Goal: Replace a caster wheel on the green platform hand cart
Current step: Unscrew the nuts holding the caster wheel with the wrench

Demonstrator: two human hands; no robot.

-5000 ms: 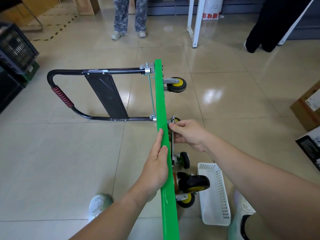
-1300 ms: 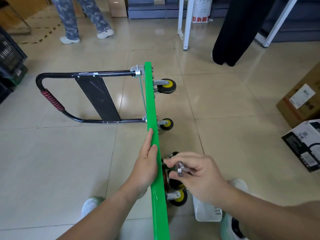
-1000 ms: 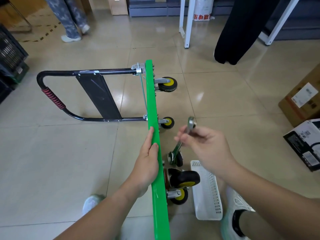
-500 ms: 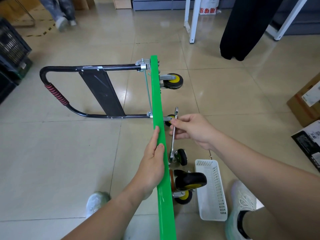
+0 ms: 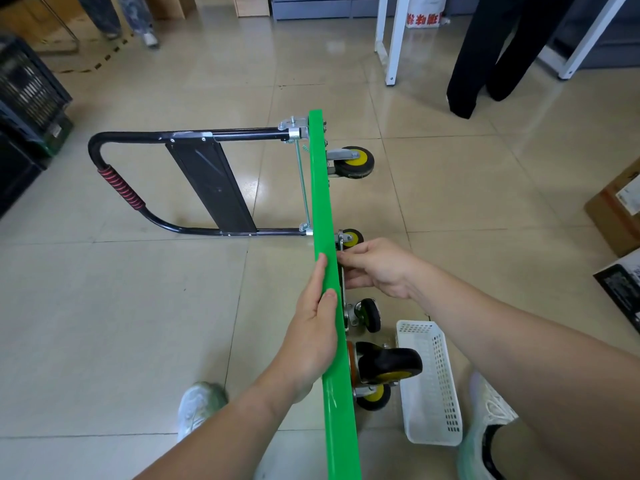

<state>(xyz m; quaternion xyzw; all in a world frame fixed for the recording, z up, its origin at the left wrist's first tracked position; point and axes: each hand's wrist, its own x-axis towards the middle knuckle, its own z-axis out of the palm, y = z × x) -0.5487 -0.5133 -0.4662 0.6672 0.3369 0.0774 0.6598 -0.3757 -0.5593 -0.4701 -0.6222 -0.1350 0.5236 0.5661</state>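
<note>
The green platform cart (image 5: pixel 320 202) stands on its side on the tiled floor, its black folding handle (image 5: pixel 194 136) lying to the left. My left hand (image 5: pixel 313 327) grips the platform's upper edge. My right hand (image 5: pixel 377 268) holds a slim metal wrench (image 5: pixel 345 308) tight against the underside; the wrench runs down towards a small black caster (image 5: pixel 370 315), and my fingers hide most of it. Below that caster sit a large black wheel (image 5: pixel 389 363) and a yellow-hubbed wheel (image 5: pixel 375 396). Two more yellow-hubbed casters, one at the top (image 5: pixel 356 162) and one lower (image 5: pixel 351 238), are at the far end.
A white perforated basket (image 5: pixel 431 382) lies on the floor right of the wheels, between my shoes. Cardboard boxes (image 5: pixel 620 202) stand at the right, black crates (image 5: pixel 27 98) at the left. A person in black trousers (image 5: pixel 485 53) stands beside white frame legs (image 5: pixel 393 36) at the back.
My right hand swung the wrench from low beside the wheels up and outward, then brought it in against the platform's underside. My left hand kept its grip. A person at the back left walked away.
</note>
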